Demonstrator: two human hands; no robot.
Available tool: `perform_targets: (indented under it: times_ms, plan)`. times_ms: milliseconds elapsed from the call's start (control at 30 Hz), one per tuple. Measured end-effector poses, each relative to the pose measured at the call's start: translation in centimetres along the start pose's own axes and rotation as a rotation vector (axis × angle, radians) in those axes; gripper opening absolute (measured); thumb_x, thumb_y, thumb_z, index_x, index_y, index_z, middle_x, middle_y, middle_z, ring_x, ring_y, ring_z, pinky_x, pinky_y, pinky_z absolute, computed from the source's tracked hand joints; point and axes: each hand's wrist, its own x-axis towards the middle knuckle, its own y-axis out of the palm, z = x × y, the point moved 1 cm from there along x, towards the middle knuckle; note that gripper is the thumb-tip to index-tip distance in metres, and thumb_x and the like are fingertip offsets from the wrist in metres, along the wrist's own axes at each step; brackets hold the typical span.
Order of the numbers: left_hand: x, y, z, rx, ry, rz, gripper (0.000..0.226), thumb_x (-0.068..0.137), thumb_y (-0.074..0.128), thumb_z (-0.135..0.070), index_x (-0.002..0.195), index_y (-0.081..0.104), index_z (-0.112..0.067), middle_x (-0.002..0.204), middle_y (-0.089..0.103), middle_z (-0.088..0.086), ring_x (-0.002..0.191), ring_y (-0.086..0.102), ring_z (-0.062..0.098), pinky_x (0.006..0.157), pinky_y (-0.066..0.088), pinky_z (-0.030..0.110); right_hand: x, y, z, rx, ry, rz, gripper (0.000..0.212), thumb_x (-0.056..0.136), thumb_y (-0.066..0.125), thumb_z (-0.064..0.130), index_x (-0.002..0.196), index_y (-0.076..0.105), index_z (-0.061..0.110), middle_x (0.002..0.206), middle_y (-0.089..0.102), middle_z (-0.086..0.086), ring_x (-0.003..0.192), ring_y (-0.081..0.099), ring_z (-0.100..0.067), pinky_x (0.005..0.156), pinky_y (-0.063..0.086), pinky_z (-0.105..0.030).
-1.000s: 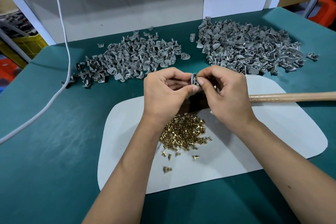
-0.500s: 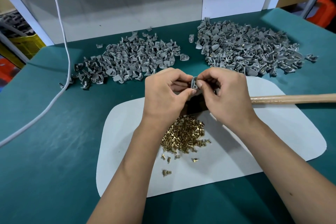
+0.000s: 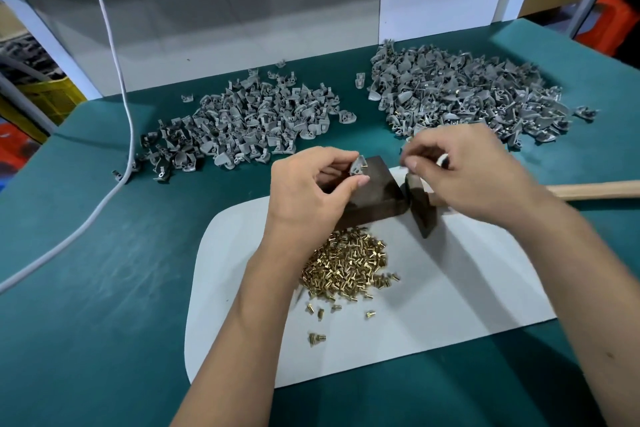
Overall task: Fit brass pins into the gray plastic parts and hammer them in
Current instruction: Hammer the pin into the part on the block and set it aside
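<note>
Head view showed the left hand point(image 3: 311, 189) pinching 1 gray plastic part point(image 3: 358, 166) between thumb and forefinger above the dark block point(image 3: 377, 189). Just right, the right hand point(image 3: 464, 170) hovered apart, fingers curled, blurred; its hold unclear.

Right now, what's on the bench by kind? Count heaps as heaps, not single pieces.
Heaps of gray plastic parts: 2, the left heap and the right heap
Heaps of brass pins: 1
Gray part held in the left hand: 1
Dark block: 1
Hammer: 1
White mat: 1
Total: 7
</note>
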Motion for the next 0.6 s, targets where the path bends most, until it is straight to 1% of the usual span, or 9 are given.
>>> perform_targets:
  times_ms: [67,133,200,300,400,433,467,500,600]
  plan:
    - [0.2,-0.3,0.3,0.073,0.024,0.012,0.011,0.082,0.085,-0.018,0.093,0.082,-0.017,0.093,0.077,-0.009,0.095,0.068,0.007,0.090,0.056,0.034,-0.1,-1.2,-1.5,-0.168,0.064,0.205,0.011,0.089,0.073,0.016,0.093,0.074,0.027,0.082,0.070,0.015,0.080,0.066,-0.007,0.072,0.050,-0.021]
    - [0.4,-0.7,0.7,0.114,0.007,0.037,0.005,0.083,0.084,-0.020,0.087,0.083,-0.022,0.097,0.076,-0.010,0.107,0.062,0.009,0.100,0.048,0.034,-0.4,-1.6,-2.6,-0.312,0.118,0.404,0.014,0.083,0.078,0.023,0.092,0.070,0.031,0.084,0.069,0.016,0.083,0.066,-0.011,0.074,0.053,-0.030]
    - [0.5,-1.1,1.1,0.109,-0.061,0.071,0.006,0.082,0.085,-0.022,0.085,0.082,-0.026,0.104,0.075,-0.011,0.115,0.059,0.011,0.106,0.043,0.036,-0.6,-1.2,-3.0,-0.365,0.126,0.459,0.020,0.078,0.080,0.028,0.089,0.064,0.032,0.085,0.067,0.013,0.082,0.063,-0.013,0.075,0.053,-0.034]
    - [0.5,-1.4,1.6,0.098,-0.122,0.097,0.010,0.079,0.088,-0.022,0.086,0.083,-0.026,0.109,0.074,-0.010,0.117,0.060,0.015,0.107,0.043,0.041,-0.6,-0.4,-3.2,-0.336,0.093,0.432,0.020,0.085,0.077,0.026,0.084,0.057,0.031,0.085,0.063,0.011,0.082,0.059,-0.016,0.074,0.048,-0.034]
    - [0.4,-1.4,1.7,0.027,-0.167,0.101,0.014,0.077,0.089,-0.018,0.088,0.082,-0.022,0.110,0.075,-0.007,0.114,0.065,0.013,0.105,0.048,0.044,-0.6,-0.7,-3.3,-0.336,0.079,0.405,0.012,0.097,0.064,0.020,0.090,0.056,0.026,0.085,0.062,0.009,0.081,0.058,-0.017,0.072,0.047,-0.034]
    - [0.4,-1.4,1.6,0.003,-0.184,0.101,0.015,0.077,0.089,-0.016,0.088,0.081,-0.022,0.111,0.075,-0.007,0.113,0.066,0.011,0.105,0.049,0.044,-0.6,-1.1,-3.1,-0.284,0.085,0.366,0.012,0.100,0.059,0.019,0.092,0.055,0.027,0.083,0.063,0.011,0.078,0.059,-0.012,0.068,0.045,-0.030]
    - [0.3,-1.4,1.6,-0.014,-0.198,0.102,0.015,0.077,0.089,-0.015,0.087,0.081,-0.021,0.111,0.075,-0.006,0.112,0.067,0.010,0.104,0.050,0.043,-0.5,-1.6,-2.8,-0.229,0.086,0.317,0.013,0.102,0.055,0.019,0.093,0.055,0.028,0.080,0.063,0.014,0.074,0.058,-0.003,0.063,0.042,-0.023]
    - [0.3,-1.3,1.5,-0.026,-0.208,0.104,0.014,0.077,0.088,-0.013,0.087,0.081,-0.020,0.111,0.075,-0.006,0.111,0.067,0.008,0.104,0.051,0.041,-0.3,-2.2,-2.2,-0.182,0.077,0.266,0.014,0.103,0.053,0.020,0.093,0.056,0.029,0.075,0.063,0.016,0.070,0.057,0.001,0.059,0.038,-0.017]
    - [0.2,-1.3,1.4,-0.058,-0.243,0.115,0.012,0.078,0.087,-0.010,0.085,0.079,-0.016,0.113,0.075,-0.005,0.108,0.068,0.005,0.103,0.052,0.036,0.4,-2.8,0.4,-0.060,-0.017,0.106,0.023,0.105,0.050,0.023,0.084,0.056,0.027,0.067,0.063,0.017,0.064,0.056,0.006,0.057,0.038,-0.010]
